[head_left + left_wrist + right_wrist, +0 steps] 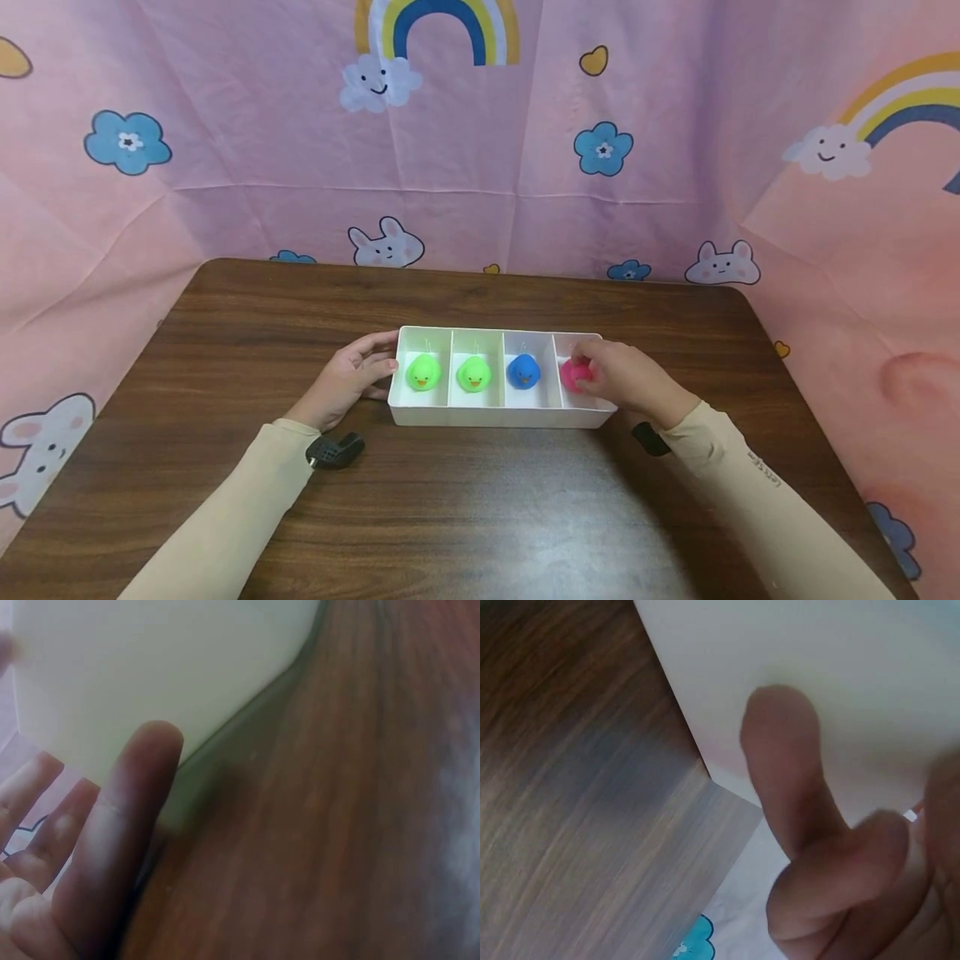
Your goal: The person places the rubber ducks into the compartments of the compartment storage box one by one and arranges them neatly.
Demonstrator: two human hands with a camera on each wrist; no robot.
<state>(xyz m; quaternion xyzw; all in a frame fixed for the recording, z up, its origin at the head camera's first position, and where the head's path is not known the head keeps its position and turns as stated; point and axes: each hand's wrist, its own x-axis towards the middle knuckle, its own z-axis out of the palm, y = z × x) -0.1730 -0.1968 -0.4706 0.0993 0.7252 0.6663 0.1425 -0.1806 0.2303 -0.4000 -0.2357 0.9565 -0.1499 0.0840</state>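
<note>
A white divided tray (495, 417) has a light green duck (423, 372) in its far-left compartment and another green duck (474, 374) beside that. A blue duck (523, 372) sits in the third compartment. In the rightmost compartment my right hand (626, 377) pinches a pink duck (574, 376), partly hidden by the fingers. My left hand (348, 379) rests against the tray's left end with fairly straight fingers. In the left wrist view, a fingertip (154, 742) lies against the pale tray wall (150, 667). The right wrist view shows a finger (780, 742) by the tray's outer wall (720, 667).
The tray stands on a dark brown wooden table (450, 517), nearer its back edge. A pink and lilac patterned cloth (465, 142) hangs behind and to the sides. Dark wrist devices (335, 450) sit at both cuffs.
</note>
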